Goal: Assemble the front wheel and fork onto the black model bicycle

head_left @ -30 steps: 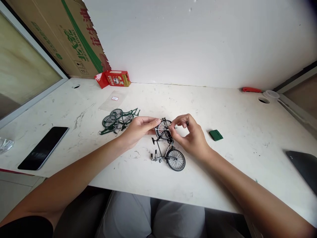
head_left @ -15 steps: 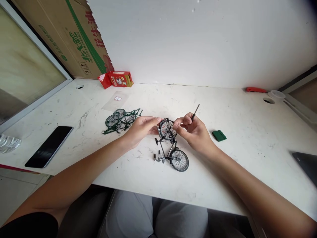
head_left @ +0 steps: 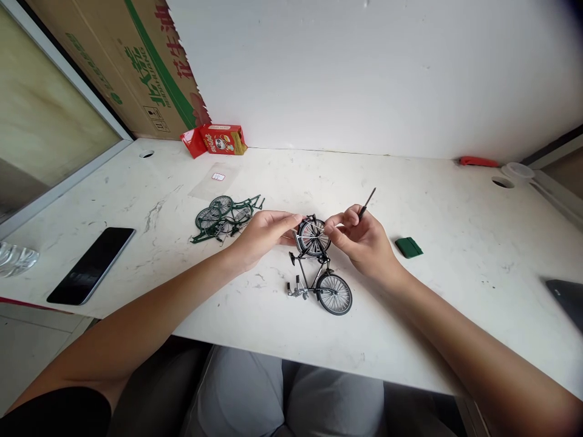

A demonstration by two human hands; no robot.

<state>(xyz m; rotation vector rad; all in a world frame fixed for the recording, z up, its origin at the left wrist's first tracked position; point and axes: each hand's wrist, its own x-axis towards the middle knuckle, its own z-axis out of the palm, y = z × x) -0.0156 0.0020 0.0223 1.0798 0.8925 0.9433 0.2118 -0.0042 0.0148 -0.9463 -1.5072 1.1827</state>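
As can be seen, got a green model bicycle (head_left: pixel 223 218), then, clasped in left hand (head_left: pixel 257 241) by the rear wheel (head_left: pixel 314 238), a black model bicycle (head_left: pixel 323 261) on the table (head_left: pixel 255 315), seemingly pinched by right hand (head_left: pixel 364 240) with mini screwdriver (head_left: pixel 367 203) tucked in. Looks mostly assembled, front wheel (head_left: pixel 334 294) and saddle (head_left: pixel 292 258) on; can't tell beyond that.

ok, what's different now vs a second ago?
The screwdriver in the right hand has swung out: only a dark bit showed between the fingers, now its shaft points up and right, away from the bike. Nothing visibly taken up or let go. The left hand still holds the black model bicycle by its rear end. Phone and green pouch unmoved; the view just shifted slightly.
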